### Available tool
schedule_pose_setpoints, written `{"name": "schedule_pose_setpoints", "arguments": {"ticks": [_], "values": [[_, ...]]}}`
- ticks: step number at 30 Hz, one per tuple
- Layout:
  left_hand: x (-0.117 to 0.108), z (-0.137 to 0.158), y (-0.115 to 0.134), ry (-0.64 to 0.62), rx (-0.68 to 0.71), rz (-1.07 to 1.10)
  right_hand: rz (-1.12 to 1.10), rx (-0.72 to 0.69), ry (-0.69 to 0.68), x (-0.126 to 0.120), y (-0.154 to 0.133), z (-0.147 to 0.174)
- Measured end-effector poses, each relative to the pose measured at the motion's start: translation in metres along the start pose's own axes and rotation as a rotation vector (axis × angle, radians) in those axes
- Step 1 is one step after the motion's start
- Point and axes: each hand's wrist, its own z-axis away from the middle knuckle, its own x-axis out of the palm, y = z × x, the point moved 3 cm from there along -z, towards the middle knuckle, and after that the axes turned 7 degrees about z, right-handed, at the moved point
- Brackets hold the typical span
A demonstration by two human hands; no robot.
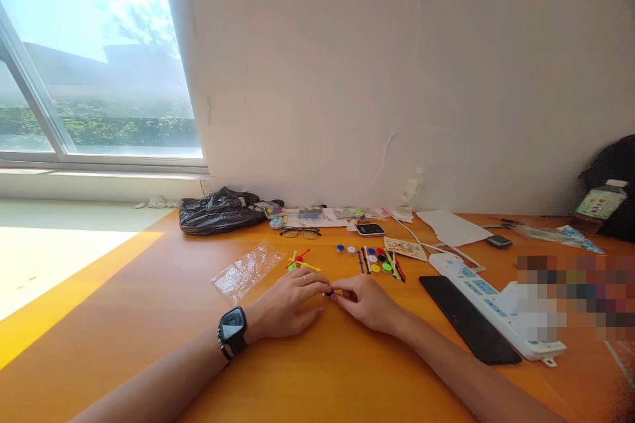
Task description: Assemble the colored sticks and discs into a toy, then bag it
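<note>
My right hand (368, 303) pinches a small black round piece (328, 293) between thumb and fingertips, just above the wooden table. From the other side my left hand (290, 301) reaches to the same piece, its fingers stretched out and the thumb apart; whether its fingertips touch the piece is unclear. A ring and a dark watch (232, 324) are on the left hand and wrist. Beyond the left fingers lies a small pile of red, yellow and green plastic sticks (300, 260). Past the right hand are several coloured round pieces (380, 258) between coloured sticks (396, 267).
A clear plastic wrapper (248, 271) lies left of the hands. Eyeglasses (300, 232), a black plastic bag (221, 211) and a small black device (370, 230) sit toward the wall. On the right are a dark tablet-like slab (466, 317) and a white power strip (483, 294).
</note>
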Motion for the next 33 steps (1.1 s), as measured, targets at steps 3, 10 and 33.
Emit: {"name": "schedule_pose_setpoints", "arguments": {"ticks": [3,10,33], "values": [[0.004,0.001,0.0,0.006,0.022,0.009,-0.133,-0.027,-0.056,0.008,0.005,-0.001],[0.007,0.002,-0.005,-0.004,0.012,0.038,-0.113,0.108,0.114,-0.008,0.022,-0.009],[0.009,0.002,-0.005,-0.039,-0.128,0.121,0.441,0.293,0.273,-0.036,0.077,-0.013]]}}
